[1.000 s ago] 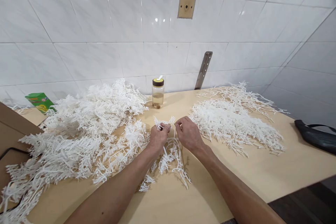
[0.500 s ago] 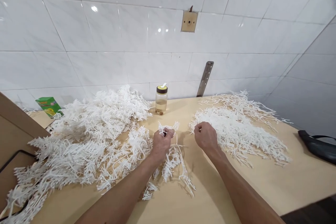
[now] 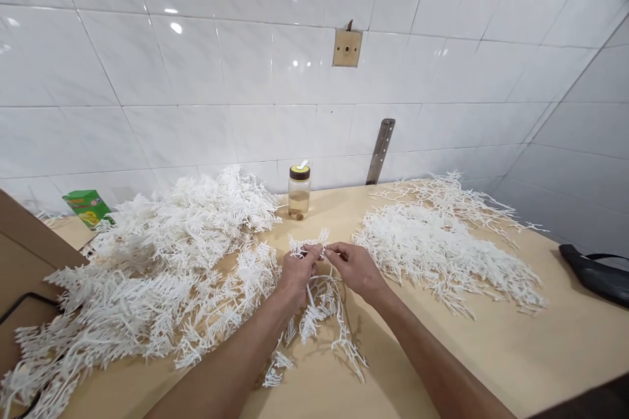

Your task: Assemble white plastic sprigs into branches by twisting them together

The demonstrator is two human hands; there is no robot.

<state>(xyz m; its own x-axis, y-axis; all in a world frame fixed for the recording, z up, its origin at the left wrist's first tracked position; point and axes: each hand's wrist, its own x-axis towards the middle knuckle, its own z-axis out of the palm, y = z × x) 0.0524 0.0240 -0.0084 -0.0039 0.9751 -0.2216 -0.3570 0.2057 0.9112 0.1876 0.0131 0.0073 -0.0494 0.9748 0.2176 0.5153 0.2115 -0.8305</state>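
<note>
Sprig (image 3: 297, 246) near jar (image 3: 299, 186) of liquid (image 3: 299, 202)

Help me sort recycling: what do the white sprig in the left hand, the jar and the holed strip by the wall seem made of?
White sprig in the left hand: probably matte plastic; it looks evenly moulded.
Jar: clear, glossy plastic or glass; liquid shows through.
Holed strip: likely dull metal, greyish, stiff-looking.

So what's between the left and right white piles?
In the head view: a bottle, the left hand holding a white sprig, the right hand, and more sprigs.
</note>
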